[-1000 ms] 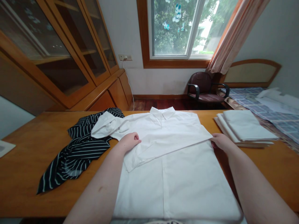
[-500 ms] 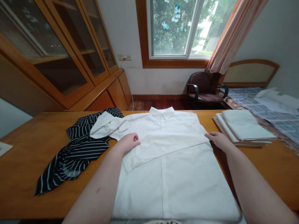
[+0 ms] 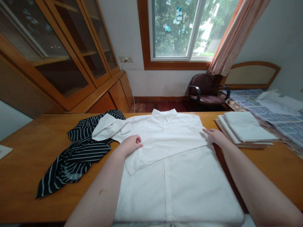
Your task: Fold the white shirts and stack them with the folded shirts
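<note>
A white collared shirt lies spread on the wooden table, its collar at the far side. Its right-hand sleeve is folded across the chest, with the cuff at the left. My left hand is on the folded sleeve near the cuff, fingers curled and closed on the cloth. At the shirt's right edge, by the fold of the sleeve, is my right hand. Its fingers reach onto the cloth, apart from the thumb below. The shirt's other sleeve stretches left over a black striped cloth.
A stack of folded white cloths sits on the table at the right. Beyond the table stand a brown armchair and a bed with a checked cover. A wooden cabinet is at the left.
My right hand has shifted slightly left and up, from pinching the shirt's edge to reaching onto the cloth. My left hand stays almost in place.
</note>
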Tool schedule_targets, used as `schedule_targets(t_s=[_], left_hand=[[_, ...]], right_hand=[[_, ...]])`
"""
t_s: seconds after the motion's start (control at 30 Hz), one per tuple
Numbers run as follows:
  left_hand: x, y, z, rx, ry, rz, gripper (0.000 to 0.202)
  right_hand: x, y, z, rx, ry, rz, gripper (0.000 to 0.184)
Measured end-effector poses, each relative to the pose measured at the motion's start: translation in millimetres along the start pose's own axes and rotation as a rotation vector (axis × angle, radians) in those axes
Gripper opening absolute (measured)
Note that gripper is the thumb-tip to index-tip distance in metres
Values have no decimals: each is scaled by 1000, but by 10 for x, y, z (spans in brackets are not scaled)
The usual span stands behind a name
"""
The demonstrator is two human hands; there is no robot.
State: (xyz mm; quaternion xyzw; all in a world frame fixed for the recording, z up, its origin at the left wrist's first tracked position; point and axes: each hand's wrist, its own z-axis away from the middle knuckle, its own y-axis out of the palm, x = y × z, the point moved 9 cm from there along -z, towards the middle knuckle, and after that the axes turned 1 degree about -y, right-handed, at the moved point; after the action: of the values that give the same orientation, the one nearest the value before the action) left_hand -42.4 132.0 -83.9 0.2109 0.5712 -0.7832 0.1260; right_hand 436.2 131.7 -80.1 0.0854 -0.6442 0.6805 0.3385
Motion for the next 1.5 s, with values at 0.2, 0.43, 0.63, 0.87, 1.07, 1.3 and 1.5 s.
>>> schedule_targets(t_s=[0.2, 0.43, 0.63, 0.87, 1.07, 1.3, 1.5], left_hand=[[-24, -16, 5, -11, 1, -11, 17], [-37, -13, 14, 5, 4, -4, 17], [-21, 4, 2, -2, 3, 0, 17], [-24, -5, 11, -3, 10, 9, 17], [-36, -15, 22, 5, -7, 5, 17], [-87, -13, 25, 14, 45, 0, 13], [-72, -32, 18, -4, 23, -16, 11]], right_hand=[[121, 44, -219, -78, -27, 255, 42], [-4, -28, -293, -164, -66, 20, 30], [62, 49, -498, -46, 40, 25, 44], [303, 26, -592, -172, -105, 106, 33], [219, -22, -614, -220, -103, 25, 38], [213, 25, -893, -151, 82, 94, 41], [294, 54, -1038, -173, 32, 66, 26]])
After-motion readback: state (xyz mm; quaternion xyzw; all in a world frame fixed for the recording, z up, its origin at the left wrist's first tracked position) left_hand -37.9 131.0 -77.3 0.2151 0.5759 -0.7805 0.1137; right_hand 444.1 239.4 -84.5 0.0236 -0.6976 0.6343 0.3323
